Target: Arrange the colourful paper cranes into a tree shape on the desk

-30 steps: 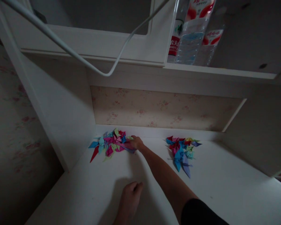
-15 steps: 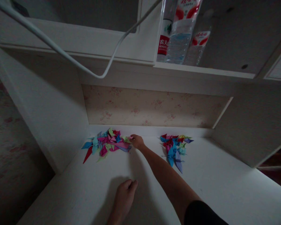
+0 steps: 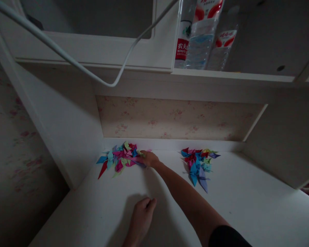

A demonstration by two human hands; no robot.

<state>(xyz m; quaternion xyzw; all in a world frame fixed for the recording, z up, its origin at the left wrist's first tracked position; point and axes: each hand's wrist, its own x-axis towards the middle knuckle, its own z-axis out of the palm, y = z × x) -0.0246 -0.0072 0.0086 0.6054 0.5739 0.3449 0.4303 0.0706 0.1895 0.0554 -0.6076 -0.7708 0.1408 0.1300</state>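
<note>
Folded paper cranes in many colours lie in two piles on a white desk surface point(image 3: 98, 212). My right hand point(image 3: 149, 159) reaches to the right edge of the left pile point(image 3: 125, 159). Its fingers are bent down and pinch a paper crane, whose pink tip point(image 3: 149, 150) shows just past the knuckles; the fingertips are partly hidden. Closer to me, my left hand point(image 3: 142, 214) is held above the desk, closed in a fist with the thumb against the forefinger. No paper sticks out of it. Further right is the other crane pile point(image 3: 197, 164).
Overhead hangs a white shelf point(image 3: 234, 76) with several plastic bottles point(image 3: 199, 44) on it. A white cable point(image 3: 90, 73) loops down in front of the cabinet. Side panels point(image 3: 74, 137) close in the desk on both sides, with floral wallpaper point(image 3: 170, 120) behind.
My right hand has moved slightly left relative to the pile, further over its right edge. My left hand keeps its fist. The whole view has shifted a little to the left.
</note>
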